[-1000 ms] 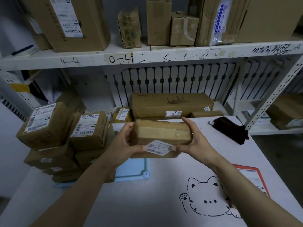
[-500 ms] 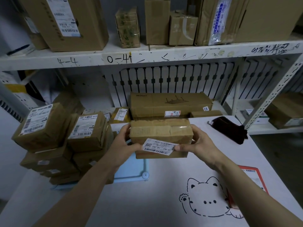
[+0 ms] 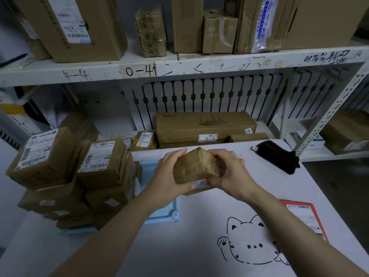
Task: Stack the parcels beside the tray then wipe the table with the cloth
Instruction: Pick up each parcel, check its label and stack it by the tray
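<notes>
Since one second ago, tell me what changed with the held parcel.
The parcel was turned and tilted, its label going from the front face to the lower edge. The left hand and right hand keep their grip on it. The parcel stack, tray and cloth stayed put.

Taped brown parcel (image 3: 196, 166) tilted (label underneath); parcel stack (image 3: 99, 166) on blue tray (image 3: 165, 212); dark cloth (image 3: 277, 156) far right.

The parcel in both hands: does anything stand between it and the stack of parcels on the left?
Nothing visible does. The left hand and right hand hold the parcel by the blue tray, and only open space lies between it and the stack.
</notes>
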`<state>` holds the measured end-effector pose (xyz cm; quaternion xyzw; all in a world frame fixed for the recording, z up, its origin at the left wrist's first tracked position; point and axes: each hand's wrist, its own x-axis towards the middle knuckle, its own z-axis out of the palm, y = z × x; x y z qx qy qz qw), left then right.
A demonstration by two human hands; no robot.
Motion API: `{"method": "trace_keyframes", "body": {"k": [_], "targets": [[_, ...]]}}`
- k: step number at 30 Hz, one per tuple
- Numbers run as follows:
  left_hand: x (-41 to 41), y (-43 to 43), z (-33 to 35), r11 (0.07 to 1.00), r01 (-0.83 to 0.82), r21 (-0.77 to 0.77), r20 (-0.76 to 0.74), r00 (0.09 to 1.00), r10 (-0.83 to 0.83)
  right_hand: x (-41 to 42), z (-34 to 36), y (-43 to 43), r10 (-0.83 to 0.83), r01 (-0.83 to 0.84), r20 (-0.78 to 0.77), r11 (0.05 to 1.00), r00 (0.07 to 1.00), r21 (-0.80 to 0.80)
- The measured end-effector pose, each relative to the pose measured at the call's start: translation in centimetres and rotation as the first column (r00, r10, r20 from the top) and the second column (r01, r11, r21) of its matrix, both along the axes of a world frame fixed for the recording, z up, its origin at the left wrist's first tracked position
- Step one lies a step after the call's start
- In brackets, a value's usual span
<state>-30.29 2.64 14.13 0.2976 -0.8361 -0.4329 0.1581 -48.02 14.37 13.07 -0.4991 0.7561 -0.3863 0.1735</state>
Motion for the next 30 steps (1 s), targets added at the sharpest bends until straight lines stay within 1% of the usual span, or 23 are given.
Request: {"method": "trace_keyframes", "body": {"k": [2, 6, 8, 10, 16, 21, 30], "targets": [[-0.1, -0.1, -0.2, 1.0, -0.018, 0.019, -0.008, 1.0, 0.018, 0.4, 0.6, -0.1, 0.019, -0.019, -0.071, 1.0, 0.997, -0.007], [0.5, -0.9, -0.3, 0.988, -0.058, 0.141, -0.049, 0.997, 0.066, 0.5, 0.5, 0.0, -0.014, 0.013, -0.02, 1.0, 1.0, -0.027], [0.9, -1.4, -0.4, 0.978, -0.055, 0.203, -0.075, 0.995, 0.072, 0.1, 0.2, 0.2, -0.054, 0.061, 0.097, 0.996, 0.994, -0.071], [1.4, -1.6, -0.3, 0.959, -0.046, 0.281, -0.102, 0.992, 0.078, -0.4, 0.0, 0.5, -0.058, 0.076, 0.226, 0.994, 0.972, -0.073], [1.9, -1.6, -0.4, 0.899, -0.015, 0.437, -0.118, 0.99, 0.074, -0.3, -0.9, 1.2, 0.005, -0.018, 0.438, 1.0, 0.899, 0.026], [1.8, -1.4, -0.4, 0.864, -0.028, 0.503, -0.124, 0.987, 0.104, -0.2, -1.4, 0.9, 0.027, -0.061, 0.455, 0.996, 0.89, 0.06], [1.9, -1.5, -0.7, 0.858, -0.041, 0.513, -0.129, 0.984, 0.124, -0.5, -1.6, 0.8, 0.02, -0.055, 0.446, 0.996, 0.895, 0.064]]}}
